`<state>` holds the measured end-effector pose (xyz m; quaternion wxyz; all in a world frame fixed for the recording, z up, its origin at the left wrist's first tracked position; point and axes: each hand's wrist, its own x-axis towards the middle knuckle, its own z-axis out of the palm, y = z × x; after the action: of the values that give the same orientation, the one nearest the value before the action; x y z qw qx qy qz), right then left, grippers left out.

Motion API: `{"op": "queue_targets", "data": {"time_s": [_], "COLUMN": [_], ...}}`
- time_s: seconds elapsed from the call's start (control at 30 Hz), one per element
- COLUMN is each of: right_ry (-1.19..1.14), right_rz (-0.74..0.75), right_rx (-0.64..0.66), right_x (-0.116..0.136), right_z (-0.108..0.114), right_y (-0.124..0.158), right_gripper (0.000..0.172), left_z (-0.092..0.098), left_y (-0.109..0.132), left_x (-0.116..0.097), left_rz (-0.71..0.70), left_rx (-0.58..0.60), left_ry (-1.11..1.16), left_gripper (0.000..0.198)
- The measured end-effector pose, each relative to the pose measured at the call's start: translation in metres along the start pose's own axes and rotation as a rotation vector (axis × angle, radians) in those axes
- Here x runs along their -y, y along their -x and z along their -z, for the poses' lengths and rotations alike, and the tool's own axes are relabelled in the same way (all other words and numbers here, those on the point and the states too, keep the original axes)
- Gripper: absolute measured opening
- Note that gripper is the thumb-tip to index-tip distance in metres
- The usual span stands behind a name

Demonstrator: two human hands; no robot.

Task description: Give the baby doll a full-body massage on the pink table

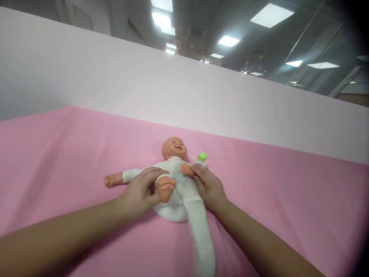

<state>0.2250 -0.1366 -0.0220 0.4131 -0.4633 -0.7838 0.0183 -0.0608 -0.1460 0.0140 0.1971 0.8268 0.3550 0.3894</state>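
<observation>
A baby doll (180, 181) with a white cloth body lies on its back on a pink sheet (95, 146), its head at the far end. My left hand (141, 190) is closed round one of its legs, which is bent up so that the bare foot (165, 188) points toward me. Beside the doll's other side, my right hand (209, 186) grips an arm, and the small doll hand (187, 169) sticks out past my fingertips over the chest. The other leg stretches toward me, and the other arm reaches out to the left.
A small bottle (201, 158) with a green cap is just beyond my right hand, partly hidden by it. Behind the pink surface stands a white wall (121, 84). Above that, glass (230, 65) shows ceiling lights.
</observation>
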Motion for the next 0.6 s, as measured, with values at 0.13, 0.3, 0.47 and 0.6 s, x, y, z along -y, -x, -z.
{"op": "queue_targets", "data": {"time_s": [0.13,0.3,0.47,0.6], "right_ry": [0.058,0.048,-0.047,-0.228], "right_rz": [-0.015,-0.076,-0.290,-0.467], "right_rx": [0.120,0.122,-0.004,-0.181], "right_x": [-0.004,-0.003,-0.003,-0.023], "right_z": [-0.001,0.003,0.016,0.028], "right_y": [-0.003,-0.004,-0.005,-0.006], "right_gripper": [0.043,0.044,0.050,0.064], "left_z": [-0.003,-0.001,0.002,0.006], "left_y": [0.003,0.010,0.017,0.023], "left_x": [0.006,0.007,-0.007,-0.022], "left_rz": [-0.035,-0.190,-0.443,-0.519], "left_rx": [0.006,-0.054,-0.065,-0.011], "left_ry": [0.001,-0.091,-0.144,-0.099], "left_gripper": [0.040,0.052,0.057,0.052]}}
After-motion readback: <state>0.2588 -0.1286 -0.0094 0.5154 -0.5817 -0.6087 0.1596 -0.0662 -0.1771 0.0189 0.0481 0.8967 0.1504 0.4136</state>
